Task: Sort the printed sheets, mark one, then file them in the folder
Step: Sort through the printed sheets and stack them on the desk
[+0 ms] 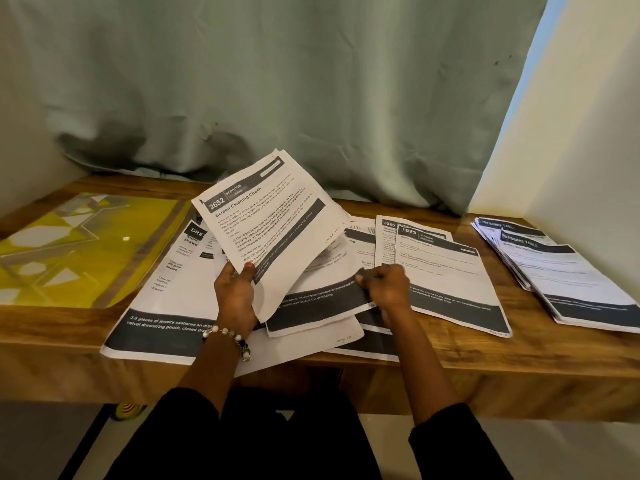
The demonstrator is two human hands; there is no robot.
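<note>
My left hand (pixel 235 292) holds up a small stack of printed sheets (pixel 277 226), tilted, its top page headed "2652 Screen Cleaning Check". My right hand (pixel 384 285) pinches the edge of a loose sheet (pixel 322 299) lying in the spread of printed sheets (pixel 162 306) across the middle of the wooden table (pixel 519 358). Two sheets numbered 3565 and 1623 (pixel 446 271) lie just right of that hand. A yellow patterned plastic folder (pixel 79 247) lies flat at the table's left end. No pen is visible.
A separate neat pile of sheets (pixel 561 275) rests at the table's right end. A grey-green curtain (pixel 277 81) hangs behind the table and a pale wall (pixel 588 133) closes the right side. Some sheets overhang the table's front edge.
</note>
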